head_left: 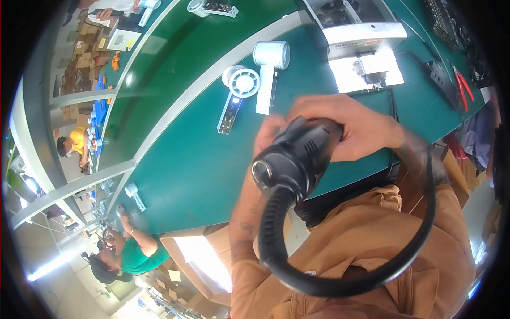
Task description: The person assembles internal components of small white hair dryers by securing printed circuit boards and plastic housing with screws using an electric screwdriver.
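Observation:
My right hand (pixel 353 125) is closed around a black electric screwdriver (pixel 303 154), its tail with a metal ring pointing up at me. A thick black cord loops from the tail toward my right arm. Partly behind the tool, my left hand (pixel 268 133) has bent fingers close to its far end; whatever they hold is hidden. Just beyond my hands, two pale blue handheld fans lie on the green table. One fan (pixel 244 82) shows its round grille and an opened handle with a circuit board and a small light. The other fan (pixel 271 56) lies beside it.
At the far right stands a grey-white machine (pixel 366 40) with a brightly lit front. Red-handled pliers (pixel 463 87) and a black power strip (pixel 442 82) lie right of it. More fans (pixel 212 8) sit farther off. A person in green (pixel 141 258) works at left, near an open carton (pixel 202 260).

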{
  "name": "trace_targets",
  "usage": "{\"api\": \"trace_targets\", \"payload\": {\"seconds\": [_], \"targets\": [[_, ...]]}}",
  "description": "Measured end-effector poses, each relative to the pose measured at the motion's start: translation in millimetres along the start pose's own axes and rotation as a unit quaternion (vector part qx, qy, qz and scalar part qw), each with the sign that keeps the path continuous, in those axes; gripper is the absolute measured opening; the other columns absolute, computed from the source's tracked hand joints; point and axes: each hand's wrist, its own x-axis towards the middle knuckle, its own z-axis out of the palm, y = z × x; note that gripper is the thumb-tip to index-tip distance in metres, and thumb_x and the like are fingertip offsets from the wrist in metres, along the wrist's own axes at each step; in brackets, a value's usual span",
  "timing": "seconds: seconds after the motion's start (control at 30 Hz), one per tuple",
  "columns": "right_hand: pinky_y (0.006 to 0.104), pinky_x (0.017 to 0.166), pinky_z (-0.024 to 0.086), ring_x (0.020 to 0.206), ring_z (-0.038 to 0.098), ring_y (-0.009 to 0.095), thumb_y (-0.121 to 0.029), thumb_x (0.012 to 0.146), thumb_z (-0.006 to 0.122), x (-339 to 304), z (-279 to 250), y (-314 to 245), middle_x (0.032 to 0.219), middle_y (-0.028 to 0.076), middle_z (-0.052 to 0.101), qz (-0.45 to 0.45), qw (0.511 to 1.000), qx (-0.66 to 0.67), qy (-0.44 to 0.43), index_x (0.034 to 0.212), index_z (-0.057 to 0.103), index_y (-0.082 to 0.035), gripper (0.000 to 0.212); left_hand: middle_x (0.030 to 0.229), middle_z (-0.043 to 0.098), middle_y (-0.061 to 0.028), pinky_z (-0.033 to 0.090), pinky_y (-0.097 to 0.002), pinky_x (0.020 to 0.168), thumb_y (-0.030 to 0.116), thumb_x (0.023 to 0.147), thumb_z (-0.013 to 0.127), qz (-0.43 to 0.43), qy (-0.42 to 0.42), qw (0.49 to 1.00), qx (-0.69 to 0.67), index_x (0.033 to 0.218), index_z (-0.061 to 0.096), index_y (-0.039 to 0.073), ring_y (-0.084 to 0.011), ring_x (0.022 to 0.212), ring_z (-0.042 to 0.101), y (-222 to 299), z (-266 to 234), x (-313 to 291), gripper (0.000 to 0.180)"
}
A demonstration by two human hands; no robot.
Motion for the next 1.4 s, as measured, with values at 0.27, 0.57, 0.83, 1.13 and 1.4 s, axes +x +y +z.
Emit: {"api": "trace_targets", "payload": {"seconds": [0.27,0.57,0.83,1.13,1.4], "targets": [[0.0341,0.072,0.049,0.085,0.063,0.027,-0.016,0.072,0.085,0.8,-2.1,-3.1,0.099,0.011,0.062,-0.027,0.999,-0.021,0.0,0.114,0.059,-0.001,0.052,0.121,0.063,-0.0102,0.055,-0.0371,0.072,0.031,0.083,0.076,-0.008,0.103,0.99,0.091,0.123,0.06,0.011,-0.0231,0.108,0.061,-2.2,1.4,-3.3,0.048],[0.0337,0.072,0.048,0.086,0.063,0.027,-0.017,0.069,0.087,0.2,-0.2,0.1,0.097,0.01,0.062,-0.029,0.999,-0.015,0.011,0.115,0.059,-0.003,0.055,0.125,0.06,-0.0114,0.053,-0.0399,0.089,0.037,0.089,0.069,0.001,-0.02,0.987,0.159,0.126,0.058,0.013,-0.0258,0.114,0.059,-0.1,-21.6,-4.5,0.045],[0.0338,0.076,0.048,0.087,0.059,0.028,-0.016,0.066,0.072,-1.4,-0.4,-1.8,0.101,0.011,0.061,0.019,1.0,0.011,0.001,0.111,0.06,0.0,0.049,0.124,0.06,-0.0124,0.056,-0.0408,0.08,0.044,0.09,0.065,0.0,0.024,0.995,0.098,0.123,0.058,0.012,-0.0282,0.112,0.059,-5.5,-31.1,-2.9,0.046],[0.0336,0.074,0.047,0.085,0.059,0.027,-0.016,0.066,0.072,-0.9,-0.3,-2.7,0.099,0.011,0.061,0.026,1.0,0.006,0.0,0.109,0.061,-0.001,0.047,0.125,0.058,-0.0142,0.055,-0.0413,0.092,0.037,0.088,0.07,0.001,0.083,0.995,0.047,0.123,0.057,0.008,-0.0298,0.116,0.058,-8.2,-10.3,-2.1,0.047],[0.0335,0.073,0.046,0.083,0.058,0.027,-0.015,0.067,0.073,-0.3,1.5,-2.1,0.096,0.01,0.06,0.013,1.0,0.003,0.004,0.109,0.061,-0.001,0.046,0.113,0.062,-0.0108,0.054,-0.0376,0.071,0.034,0.076,0.081,0.005,0.12,0.978,0.168,0.118,0.059,0.008,-0.0238,0.096,0.063,-8.6,-9.2,-6.2,0.053]]}}
